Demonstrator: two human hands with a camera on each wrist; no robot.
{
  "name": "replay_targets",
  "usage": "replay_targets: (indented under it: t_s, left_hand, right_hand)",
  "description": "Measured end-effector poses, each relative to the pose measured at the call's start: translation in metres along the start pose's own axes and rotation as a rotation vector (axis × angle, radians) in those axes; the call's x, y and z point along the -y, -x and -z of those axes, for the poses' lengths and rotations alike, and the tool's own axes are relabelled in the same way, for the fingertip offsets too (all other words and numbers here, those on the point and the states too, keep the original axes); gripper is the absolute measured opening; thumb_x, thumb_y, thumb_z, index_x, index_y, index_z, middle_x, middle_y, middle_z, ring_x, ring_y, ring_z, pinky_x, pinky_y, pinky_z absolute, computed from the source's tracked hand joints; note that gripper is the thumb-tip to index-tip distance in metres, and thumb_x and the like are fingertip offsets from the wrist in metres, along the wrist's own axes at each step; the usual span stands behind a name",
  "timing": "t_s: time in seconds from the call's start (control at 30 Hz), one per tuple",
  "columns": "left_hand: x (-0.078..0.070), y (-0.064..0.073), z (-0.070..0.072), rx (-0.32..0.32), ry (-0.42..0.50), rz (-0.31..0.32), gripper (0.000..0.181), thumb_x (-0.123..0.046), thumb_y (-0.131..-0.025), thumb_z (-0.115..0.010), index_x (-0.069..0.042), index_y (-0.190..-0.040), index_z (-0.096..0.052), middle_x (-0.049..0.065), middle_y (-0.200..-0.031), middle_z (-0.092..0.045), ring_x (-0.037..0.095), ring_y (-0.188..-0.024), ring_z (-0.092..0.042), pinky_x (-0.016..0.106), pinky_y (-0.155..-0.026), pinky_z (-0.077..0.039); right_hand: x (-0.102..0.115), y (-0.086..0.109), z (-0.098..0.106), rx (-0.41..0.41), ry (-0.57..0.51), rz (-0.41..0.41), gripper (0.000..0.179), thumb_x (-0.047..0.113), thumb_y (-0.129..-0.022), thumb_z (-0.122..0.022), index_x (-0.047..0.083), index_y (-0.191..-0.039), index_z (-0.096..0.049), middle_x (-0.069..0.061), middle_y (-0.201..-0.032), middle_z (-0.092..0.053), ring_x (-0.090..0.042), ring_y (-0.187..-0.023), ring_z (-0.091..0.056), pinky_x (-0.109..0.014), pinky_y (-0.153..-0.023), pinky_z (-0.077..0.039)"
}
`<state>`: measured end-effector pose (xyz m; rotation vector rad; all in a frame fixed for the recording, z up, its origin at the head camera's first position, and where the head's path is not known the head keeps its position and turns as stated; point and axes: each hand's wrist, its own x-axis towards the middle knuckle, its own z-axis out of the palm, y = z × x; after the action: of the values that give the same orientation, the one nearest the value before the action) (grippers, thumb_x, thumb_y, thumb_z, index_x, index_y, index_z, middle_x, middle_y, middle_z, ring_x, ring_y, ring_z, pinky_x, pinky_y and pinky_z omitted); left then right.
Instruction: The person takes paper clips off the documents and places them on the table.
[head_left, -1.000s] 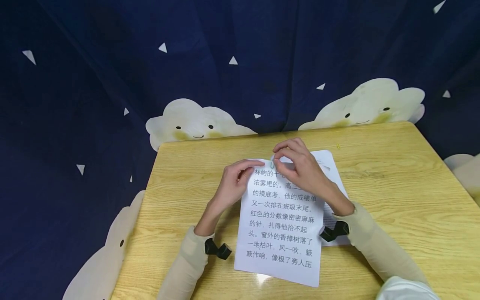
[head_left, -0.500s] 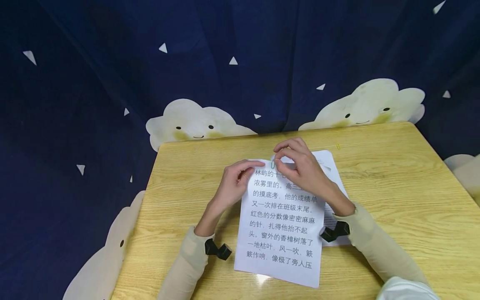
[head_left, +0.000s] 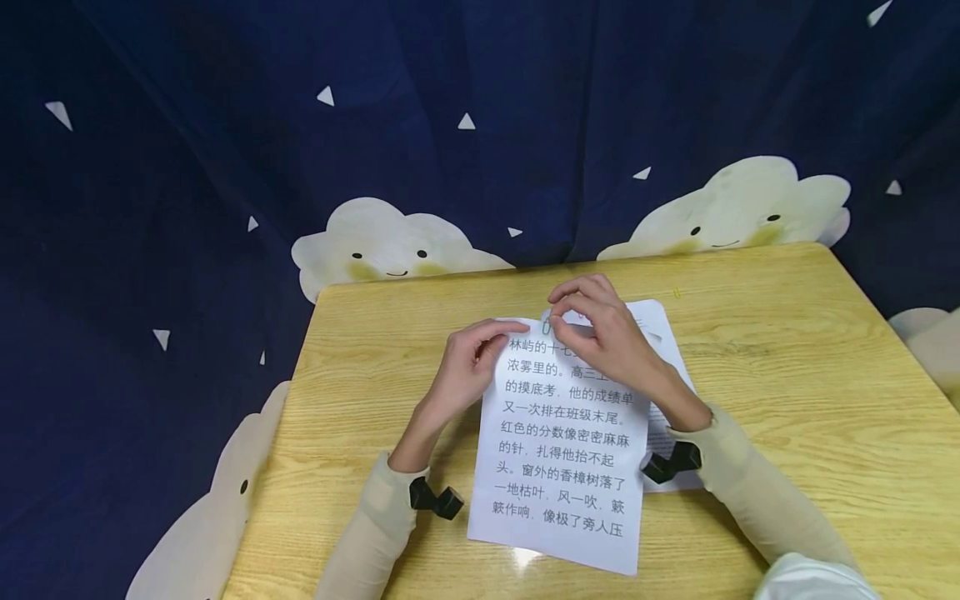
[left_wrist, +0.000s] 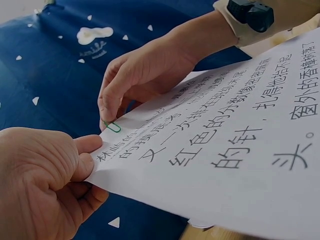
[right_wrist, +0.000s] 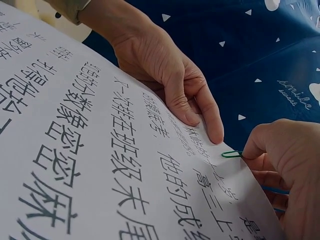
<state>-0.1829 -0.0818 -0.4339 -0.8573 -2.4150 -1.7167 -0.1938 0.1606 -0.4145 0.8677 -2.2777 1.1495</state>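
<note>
A white sheet of paper printed with large Chinese characters is held up tilted by its top edge. My left hand pinches it near the top left corner, thumb on the printed face, as the left wrist view shows. A green paper clip lies over the top edge, its rounded end on the printed side. My right hand pinches the clip's outer end between thumb and index finger, just right of the left fingertips. The remaining right fingers are behind the paper's edge.
Another printed sheet lies on the wooden table, partly hidden behind the held sheet and my right arm. A small yellow paper clip lies near the table's far edge. A dark blue curtain hangs behind the table.
My right hand has shifted very slightly to the right at the top edge, and more of the green paper clip's loop shows. The left hand has kept its grip in place.
</note>
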Motion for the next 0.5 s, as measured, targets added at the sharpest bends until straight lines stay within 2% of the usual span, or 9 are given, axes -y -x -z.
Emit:
replay_targets:
  t_s: [0.5]
  left_hand:
    - [-0.0015, 0.0001, -0.0004, -0.004, -0.004, 0.015, 0.033, 0.004, -0.106, -0.054, -0.012, -0.122, -0.077, 0.006, -0.120, -0.073, 0.015, -0.067, -0.061, 0.024, -0.053, -0.048]
  right_hand:
    - [-0.0003, -0.0008, 0.0052, 0.012, -0.031, -0.006, 0.006, 0.009, -0.095, -0.070, 0.006, -0.095, -0.076, -0.006, -0.116, -0.068, -0.024, -0.111, -0.052, -0.035, -0.095, -0.039]
